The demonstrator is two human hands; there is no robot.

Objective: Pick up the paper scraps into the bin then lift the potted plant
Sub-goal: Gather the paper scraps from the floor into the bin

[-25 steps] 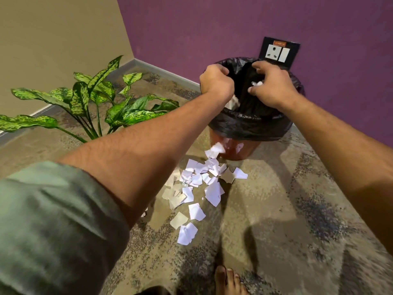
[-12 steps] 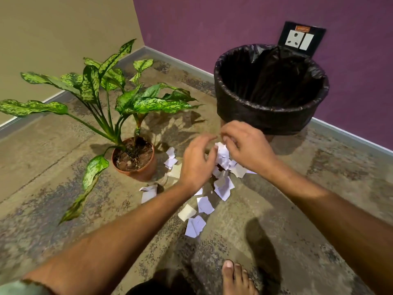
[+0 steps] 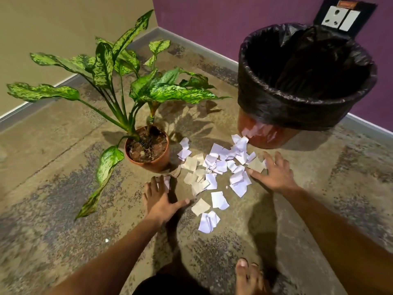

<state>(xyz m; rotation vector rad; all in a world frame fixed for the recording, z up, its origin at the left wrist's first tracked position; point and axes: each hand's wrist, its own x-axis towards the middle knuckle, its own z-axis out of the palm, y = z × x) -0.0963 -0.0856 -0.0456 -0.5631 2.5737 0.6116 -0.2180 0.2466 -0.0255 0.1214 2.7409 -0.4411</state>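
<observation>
Several white and beige paper scraps (image 3: 214, 173) lie scattered on the floor between the potted plant (image 3: 147, 149) and the bin (image 3: 297, 111). The plant has long speckled green leaves in a brown pot. The bin is orange-brown with a black liner bag. My left hand (image 3: 160, 199) lies flat on the floor at the left edge of the scraps, fingers spread, its fingertips on one scrap. My right hand (image 3: 274, 173) lies flat at the right edge of the pile, fingers spread, touching a beige scrap.
Purple wall with a socket plate (image 3: 342, 17) stands behind the bin; a beige wall meets it at the corner behind the plant. My bare foot (image 3: 248, 277) is at the bottom. Mottled floor stretches left and right.
Both hands came down from the bin's opening to the scraps, then spread apart and flat to either side of the pile. The camera moved closer to the floor.
</observation>
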